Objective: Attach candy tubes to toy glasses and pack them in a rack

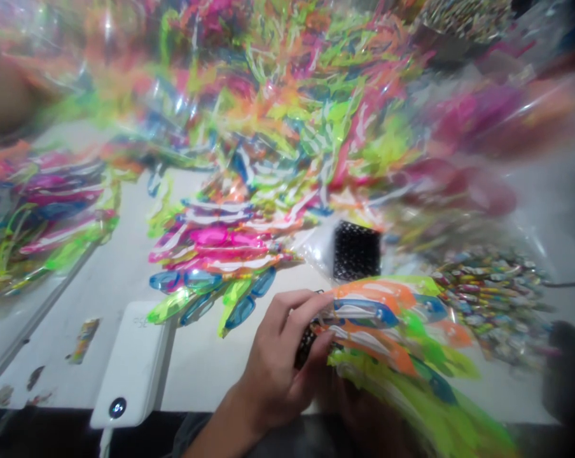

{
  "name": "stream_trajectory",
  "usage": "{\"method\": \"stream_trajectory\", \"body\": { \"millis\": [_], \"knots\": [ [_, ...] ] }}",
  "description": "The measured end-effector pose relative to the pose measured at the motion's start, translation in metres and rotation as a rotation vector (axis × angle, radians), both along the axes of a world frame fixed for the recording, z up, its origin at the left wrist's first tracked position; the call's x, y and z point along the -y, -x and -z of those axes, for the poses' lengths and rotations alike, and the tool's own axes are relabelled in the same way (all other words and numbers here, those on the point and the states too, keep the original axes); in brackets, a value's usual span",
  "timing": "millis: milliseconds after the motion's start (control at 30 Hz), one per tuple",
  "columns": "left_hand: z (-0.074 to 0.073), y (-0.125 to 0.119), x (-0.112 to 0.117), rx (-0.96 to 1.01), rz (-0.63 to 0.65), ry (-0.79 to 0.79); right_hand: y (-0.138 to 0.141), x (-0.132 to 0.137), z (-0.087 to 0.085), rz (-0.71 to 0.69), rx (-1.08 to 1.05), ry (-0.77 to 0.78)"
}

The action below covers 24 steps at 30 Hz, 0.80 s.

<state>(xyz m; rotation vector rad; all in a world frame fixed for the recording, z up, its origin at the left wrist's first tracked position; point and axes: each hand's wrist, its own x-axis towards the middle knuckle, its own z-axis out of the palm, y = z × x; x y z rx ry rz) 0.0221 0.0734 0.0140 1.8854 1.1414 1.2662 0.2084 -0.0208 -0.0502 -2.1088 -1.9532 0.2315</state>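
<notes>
My left hand (282, 356) is closed at the table's front edge, its thumb and fingers pinching the near end of a stack of plastic glasses (383, 312). These are orange, blue and neon green, with white strips along some of them. Between the fingers shows a small dark speckled thing (306, 343) that I cannot make out. Under the stack, a shadowed shape that looks like my right hand (368, 407) is mostly hidden by the green glasses; its fingers do not show. Just behind the stack lies a black white-dotted block (357, 251) by clear plastic film.
A row of coloured glasses (225, 242) lies left of centre, with a large heap (278, 121) behind. A white power bank (125, 362) with a cable stands near the front edge. Small multicoloured pieces (497, 292) lie right. Another person's blurred arm (6, 95) reaches in at far left.
</notes>
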Motion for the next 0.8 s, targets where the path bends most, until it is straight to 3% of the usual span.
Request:
{"method": "stream_trajectory", "body": {
  "millis": [100, 233, 600, 800],
  "knots": [
    [-0.004, -0.003, -0.004, -0.029, 0.054, -0.018, 0.000, -0.001, -0.001, -0.008, 0.001, 0.003],
    [0.003, -0.004, -0.005, -0.039, 0.138, -0.030, 0.000, 0.000, 0.000, -0.005, 0.004, -0.002],
    [0.020, 0.003, -0.004, 0.004, 0.155, -0.106, 0.002, 0.003, 0.000, 0.020, 0.009, -0.012],
    [0.031, 0.007, 0.010, 0.044, 0.009, -0.011, 0.002, 0.003, -0.001, 0.027, 0.005, 0.004]
  ]
}}
